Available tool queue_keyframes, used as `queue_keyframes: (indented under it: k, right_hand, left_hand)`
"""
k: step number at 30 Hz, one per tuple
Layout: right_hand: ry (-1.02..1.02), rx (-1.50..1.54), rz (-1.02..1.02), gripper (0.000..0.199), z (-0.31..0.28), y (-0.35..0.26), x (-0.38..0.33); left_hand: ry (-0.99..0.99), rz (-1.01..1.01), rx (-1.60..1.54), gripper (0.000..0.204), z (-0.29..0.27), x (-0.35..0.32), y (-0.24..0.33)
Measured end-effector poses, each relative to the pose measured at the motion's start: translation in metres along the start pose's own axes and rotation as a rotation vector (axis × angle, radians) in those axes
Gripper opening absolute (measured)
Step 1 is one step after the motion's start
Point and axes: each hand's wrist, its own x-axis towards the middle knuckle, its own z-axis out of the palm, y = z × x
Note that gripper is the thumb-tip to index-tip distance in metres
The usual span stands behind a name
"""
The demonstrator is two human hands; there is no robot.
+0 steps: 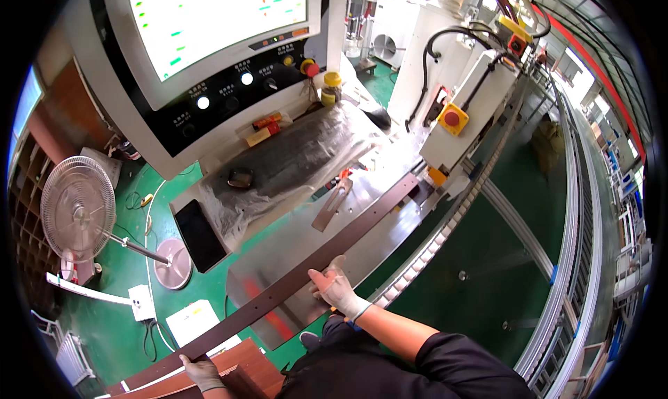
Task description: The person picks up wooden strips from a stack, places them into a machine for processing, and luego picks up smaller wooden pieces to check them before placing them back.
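A long dark brown strip of board [271, 296], with small holes along it, runs slantwise from the lower left to the metal bench's far end. My left hand [202, 373], in a pale glove, grips it near its lower left end, thumb on top and fingers partly hidden. My right hand [334, 289], in a white glove with bare fingertips, rests at the strip's near edge around the middle. Its fingers are spread and not wrapped round the board. Under the strip lies the shiny metal bench top [376, 251]. More brown boards [256, 364] lie beside my left hand.
A control panel [229, 96] with a lit screen stands ahead, above a plastic-covered keyboard [292, 152]. A black tablet-like slab [200, 235] and slotted brown piece [332, 205] lie nearby. A fan [78, 197] stands left; a cable chain [421, 260] and rails [577, 274] run right.
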Motion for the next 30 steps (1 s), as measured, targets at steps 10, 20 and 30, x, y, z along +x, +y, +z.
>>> queue_keyframes:
  k: [10,20,30]
  right_hand:
    - [0.044,-0.104,0.005,0.054,-0.049,0.016,0.043]
    - [-0.057,0.038,0.101,0.084,-0.054,-0.004,0.008]
    - [-0.217,-0.233,-0.079,0.112,-0.051,0.005,0.002]
  left_hand:
    - [0.023,-0.059,0.227,0.057,0.027,-0.039,-0.066]
    - [0.103,-0.034,0.061,0.053,0.015,-0.015,-0.028]
    - [0.067,0.01,0.101,0.058,0.025,-0.02,0.001]
